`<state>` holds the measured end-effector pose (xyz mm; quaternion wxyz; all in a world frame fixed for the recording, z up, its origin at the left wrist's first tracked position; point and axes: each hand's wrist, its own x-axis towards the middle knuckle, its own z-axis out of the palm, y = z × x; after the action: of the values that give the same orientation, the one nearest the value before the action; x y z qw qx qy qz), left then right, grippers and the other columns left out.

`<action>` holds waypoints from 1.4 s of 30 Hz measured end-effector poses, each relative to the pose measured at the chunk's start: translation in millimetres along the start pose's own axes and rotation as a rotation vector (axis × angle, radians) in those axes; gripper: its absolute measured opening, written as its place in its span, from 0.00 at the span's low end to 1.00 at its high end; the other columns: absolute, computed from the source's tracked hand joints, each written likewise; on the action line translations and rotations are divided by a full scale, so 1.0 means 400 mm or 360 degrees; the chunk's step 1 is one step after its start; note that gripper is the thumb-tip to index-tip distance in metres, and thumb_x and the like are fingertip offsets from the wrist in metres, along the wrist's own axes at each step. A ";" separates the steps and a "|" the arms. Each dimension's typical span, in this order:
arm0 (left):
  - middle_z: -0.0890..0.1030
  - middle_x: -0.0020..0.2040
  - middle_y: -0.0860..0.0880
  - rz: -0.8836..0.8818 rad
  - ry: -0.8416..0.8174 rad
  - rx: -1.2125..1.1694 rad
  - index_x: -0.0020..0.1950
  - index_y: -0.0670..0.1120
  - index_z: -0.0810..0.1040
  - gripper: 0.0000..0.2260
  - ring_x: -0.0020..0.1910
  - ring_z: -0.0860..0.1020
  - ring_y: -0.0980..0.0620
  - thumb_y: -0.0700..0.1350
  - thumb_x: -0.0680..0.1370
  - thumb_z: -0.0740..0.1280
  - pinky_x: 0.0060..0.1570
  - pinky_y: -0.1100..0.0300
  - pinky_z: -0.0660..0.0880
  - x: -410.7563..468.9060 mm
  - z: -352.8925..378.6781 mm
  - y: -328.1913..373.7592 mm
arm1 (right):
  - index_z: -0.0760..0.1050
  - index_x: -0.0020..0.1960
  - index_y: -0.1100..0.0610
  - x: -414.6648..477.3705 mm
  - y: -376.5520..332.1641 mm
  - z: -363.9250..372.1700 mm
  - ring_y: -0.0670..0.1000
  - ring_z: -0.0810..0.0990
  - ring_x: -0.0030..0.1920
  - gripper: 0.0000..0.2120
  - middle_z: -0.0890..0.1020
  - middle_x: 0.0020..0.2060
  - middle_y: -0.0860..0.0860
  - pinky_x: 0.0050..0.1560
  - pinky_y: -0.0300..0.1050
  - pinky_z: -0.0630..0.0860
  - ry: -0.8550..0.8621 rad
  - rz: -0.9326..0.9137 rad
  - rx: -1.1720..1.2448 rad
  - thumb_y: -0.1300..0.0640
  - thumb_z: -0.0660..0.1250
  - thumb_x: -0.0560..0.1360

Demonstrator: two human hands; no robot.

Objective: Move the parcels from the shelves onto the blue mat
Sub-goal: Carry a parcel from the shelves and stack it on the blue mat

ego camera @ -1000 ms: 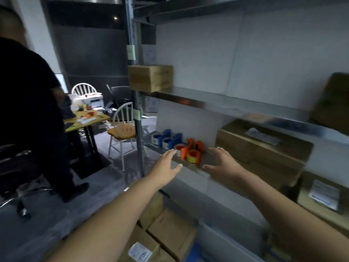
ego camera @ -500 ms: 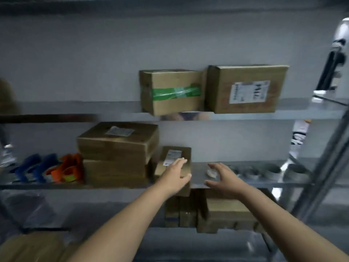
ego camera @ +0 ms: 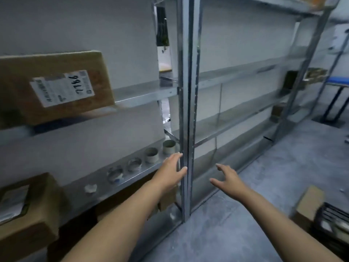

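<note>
Grey metal shelving (ego camera: 143, 95) runs along the wall, its upright post (ego camera: 186, 110) standing just beside the left hand (ego camera: 171, 172). One labelled parcel (ego camera: 56, 86) sits on the upper shelf at left, with its long axis along the shelf and its label facing out; a second parcel (ego camera: 28, 214) lies lower left. Small rolls (ego camera: 151, 155) line the middle shelf. A blue mat (ego camera: 340, 80) shows far right, well apart. Both the left hand and the right hand (ego camera: 229, 179) reach forward — fingers apart, holding nothing

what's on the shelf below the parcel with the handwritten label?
Four short rolls in a row, a white crumpled scrap and a labelled cardboard parcel at the left edge. The left hand covers the right end of that shelf by the upright, hiding that spot.
</note>
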<state>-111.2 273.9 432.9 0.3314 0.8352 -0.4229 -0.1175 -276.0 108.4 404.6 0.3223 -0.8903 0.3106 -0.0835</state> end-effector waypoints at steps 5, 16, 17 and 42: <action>0.65 0.75 0.50 0.0208 -0.0255 0.0014 0.76 0.49 0.63 0.26 0.74 0.63 0.51 0.52 0.80 0.64 0.74 0.54 0.60 0.142 0.152 0.072 | 0.61 0.76 0.59 -0.004 0.191 -0.069 0.54 0.64 0.74 0.34 0.67 0.73 0.55 0.72 0.44 0.60 0.0088 0.0302 -0.0005 0.49 0.69 0.76; 0.66 0.75 0.46 0.0566 -0.0730 -0.0015 0.75 0.43 0.64 0.26 0.74 0.64 0.50 0.47 0.79 0.66 0.73 0.59 0.56 0.500 0.491 0.235 | 0.61 0.76 0.55 0.041 0.469 -0.254 0.52 0.66 0.73 0.34 0.67 0.73 0.53 0.71 0.46 0.64 0.0412 0.0935 0.0103 0.45 0.69 0.76; 0.66 0.75 0.45 0.0601 -0.0772 -0.0027 0.75 0.42 0.64 0.26 0.74 0.64 0.49 0.47 0.79 0.66 0.72 0.61 0.57 0.528 0.525 0.250 | 0.62 0.76 0.56 0.041 0.495 -0.274 0.53 0.66 0.72 0.34 0.68 0.73 0.53 0.70 0.46 0.64 0.0448 0.0994 0.0101 0.46 0.69 0.76; 0.59 0.78 0.53 0.0723 -0.1092 -0.0054 0.78 0.50 0.55 0.27 0.76 0.58 0.54 0.50 0.81 0.61 0.74 0.58 0.56 1.007 1.329 0.867 | 0.61 0.76 0.56 0.234 1.375 -0.747 0.51 0.63 0.74 0.32 0.66 0.74 0.53 0.74 0.48 0.62 0.0678 0.1326 0.0314 0.50 0.68 0.76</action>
<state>-335.0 -430.1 292.8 0.2024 0.6273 -0.6806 -0.3198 -580.6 -434.3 288.2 0.3404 -0.6183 0.6909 -0.1570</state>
